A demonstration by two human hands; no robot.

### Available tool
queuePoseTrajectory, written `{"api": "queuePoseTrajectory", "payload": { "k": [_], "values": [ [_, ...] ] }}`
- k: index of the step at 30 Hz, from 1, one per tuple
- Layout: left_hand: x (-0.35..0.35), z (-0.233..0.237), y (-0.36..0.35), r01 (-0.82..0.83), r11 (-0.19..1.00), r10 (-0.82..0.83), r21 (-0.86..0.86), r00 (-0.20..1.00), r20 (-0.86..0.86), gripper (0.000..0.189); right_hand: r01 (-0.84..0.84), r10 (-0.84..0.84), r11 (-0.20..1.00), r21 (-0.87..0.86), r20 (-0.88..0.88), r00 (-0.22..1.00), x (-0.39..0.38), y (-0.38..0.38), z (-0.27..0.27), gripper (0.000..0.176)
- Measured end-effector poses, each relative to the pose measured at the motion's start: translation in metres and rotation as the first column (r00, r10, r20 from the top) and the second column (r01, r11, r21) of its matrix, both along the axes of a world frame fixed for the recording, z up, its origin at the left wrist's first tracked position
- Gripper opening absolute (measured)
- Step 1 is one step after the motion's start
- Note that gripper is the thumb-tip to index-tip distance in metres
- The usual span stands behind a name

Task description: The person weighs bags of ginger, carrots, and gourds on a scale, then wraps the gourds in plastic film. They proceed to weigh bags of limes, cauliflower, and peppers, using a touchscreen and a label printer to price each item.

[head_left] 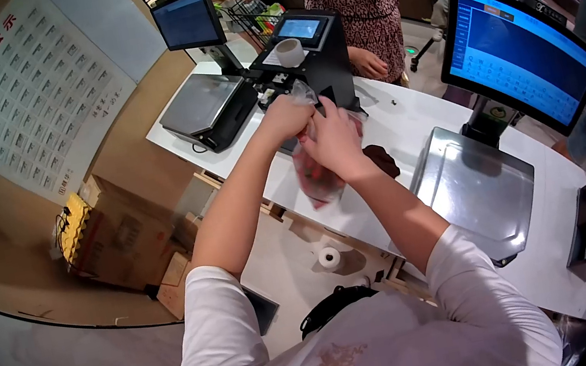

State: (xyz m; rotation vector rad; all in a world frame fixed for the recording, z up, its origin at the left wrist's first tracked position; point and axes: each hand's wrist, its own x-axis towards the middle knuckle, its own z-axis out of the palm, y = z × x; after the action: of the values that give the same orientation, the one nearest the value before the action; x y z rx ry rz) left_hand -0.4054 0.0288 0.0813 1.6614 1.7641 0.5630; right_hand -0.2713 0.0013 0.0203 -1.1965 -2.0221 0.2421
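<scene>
A clear plastic bag (317, 175) with red contents, whose kind I cannot make out, hangs over the near edge of the white counter. My left hand (288, 116) is closed around the gathered top of the bag, and a crumpled end of film sticks up above the fingers. Just below and to the right, my right hand (333, 137) grips the same bag near its neck. Both hands are close to the front of a black machine (322, 60) with a small screen. A dark brown item (381, 161) lies on the counter beside my right wrist.
A weighing scale (205, 104) stands left of the machine; another scale (478, 186) with a large monitor (518, 57) is at right. A white roll (290, 52) rests on the machine. Across the counter stands a person in a patterned top (365, 13). Cardboard boxes (127, 240) sit at left.
</scene>
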Motion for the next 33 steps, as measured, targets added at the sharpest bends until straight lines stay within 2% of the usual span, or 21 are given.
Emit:
{"api": "queuePoseTrajectory", "payload": {
  "k": [1,2,3,4,5,8,10,12,15,19,22,23,25,26,27,30,31,33],
  "values": [
    [-0.004,-0.004,0.004,-0.06,0.998,0.062,-0.031,0.996,0.069,0.022,-0.026,0.028,0.999,0.041,-0.048,0.998,-0.001,0.001,0.002,0.037],
    [-0.008,-0.008,0.009,0.01,0.995,0.007,0.099,0.985,-0.17,0.019,-0.022,0.027,0.997,0.079,-0.072,0.997,-0.006,0.01,-0.007,0.034],
    [-0.007,-0.007,0.008,0.11,0.972,-0.018,0.206,0.914,-0.405,0.018,-0.016,0.027,0.993,0.118,-0.096,0.995,-0.014,0.023,-0.025,0.031],
    [-0.005,-0.005,0.006,0.233,0.931,-0.01,0.282,0.787,-0.616,0.019,-0.008,0.027,0.988,0.155,-0.122,0.992,-0.024,0.035,-0.044,0.029],
    [0.01,0.018,-0.009,0.212,0.933,0.054,0.291,0.718,-0.694,0.02,0.068,-0.04,0.987,0.142,-0.191,0.981,-0.039,0.044,-0.061,0.025],
    [-0.013,-0.001,0.013,0.104,0.91,0.225,0.401,0.688,-0.69,0.018,0.138,-0.145,0.989,-0.05,-0.184,0.972,-0.056,0.045,-0.047,0.024],
    [-0.026,-0.001,0.023,0.072,0.892,0.295,0.447,0.655,-0.696,0.019,0.163,-0.17,0.984,-0.066,-0.121,0.978,-0.069,0.048,-0.043,0.022],
    [-0.038,-0.005,0.034,0.059,0.816,0.397,0.574,0.665,-0.632,0.023,0.177,-0.183,0.982,-0.058,-0.129,0.975,-0.083,0.051,-0.045,0.022],
    [-0.05,-0.009,0.046,-0.164,0.874,0.416,0.457,0.739,-0.53,0.025,0.177,-0.182,0.983,-0.044,-0.176,0.968,-0.101,0.058,-0.051,0.017],
    [-0.046,-0.003,0.045,-0.278,0.876,0.456,0.395,0.745,-0.487,0.025,0.201,-0.201,0.979,-0.019,-0.131,0.971,-0.116,0.069,-0.062,0.019],
    [-0.049,-0.009,0.048,-0.266,0.873,0.444,0.409,0.782,-0.438,0.026,0.165,-0.168,0.985,-0.041,-0.086,0.982,-0.109,0.07,-0.056,0.02],
    [-0.048,-0.013,0.047,-0.212,0.875,0.43,0.436,0.754,-0.497,0.022,0.127,-0.126,0.979,-0.159,0.02,0.992,-0.103,0.068,-0.054,0.019],
    [-0.04,-0.014,0.036,0.046,0.722,0.534,0.69,0.597,-0.599,0.021,0.106,-0.091,0.975,-0.195,0.082,0.992,-0.089,0.061,-0.039,0.019],
    [-0.033,-0.015,0.034,0.196,0.614,0.596,0.765,0.521,-0.612,0.022,0.106,-0.082,0.971,-0.216,0.117,0.99,-0.08,0.059,-0.034,0.019],
    [-0.027,-0.015,0.034,0.266,0.598,0.588,0.756,0.496,-0.64,0.025,0.121,-0.108,0.988,-0.1,0.126,0.986,-0.072,0.056,-0.032,0.017],
    [0.0,-0.014,0.031,0.388,0.647,0.344,0.656,0.62,-0.706,0.023,0.176,-0.164,0.979,-0.101,0.117,0.979,-0.035,0.047,-0.033,0.016],
    [0.018,-0.008,0.025,0.265,0.813,0.212,0.518,0.694,-0.688,0.022,0.166,-0.15,0.971,-0.174,0.102,0.983,-0.015,0.045,-0.029,0.018],
    [0.046,-0.005,0.037,0.259,0.833,0.099,0.489,0.8,-0.592,0.02,0.204,-0.207,0.96,-0.19,0.006,0.978,0.018,0.049,-0.026,0.023]
  ]
}}
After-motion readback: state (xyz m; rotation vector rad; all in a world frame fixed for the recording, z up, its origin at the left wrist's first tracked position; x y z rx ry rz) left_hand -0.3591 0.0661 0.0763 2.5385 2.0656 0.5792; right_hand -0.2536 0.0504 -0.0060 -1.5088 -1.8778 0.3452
